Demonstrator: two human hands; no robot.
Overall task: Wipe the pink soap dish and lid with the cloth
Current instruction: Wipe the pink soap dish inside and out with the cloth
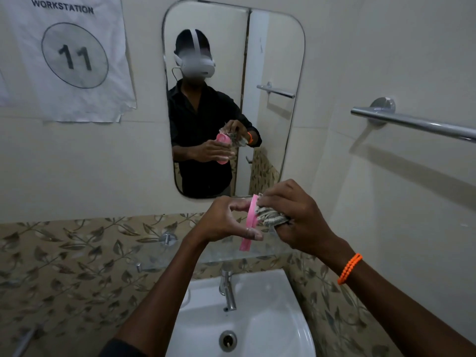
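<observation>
Pink piece: edge-on, long axis vertical, frame centre.
Left hand: grips it.
Right hand: bunches cloth against its right face.

A white paper sheet hangs on the tiled wall, up and to the left of the mirror. Across its top runs the word "WORKSTATION" in dark capital letters. Below that word a thin drawn circle holds the number "11" in bold dark digits. The sheet is creased, and its lower right corner, the one nearest the mirror, curls away from the wall. Nothing else in the room carries lettering that I can read: the mirror's reflection shows no legible writing either.
</observation>
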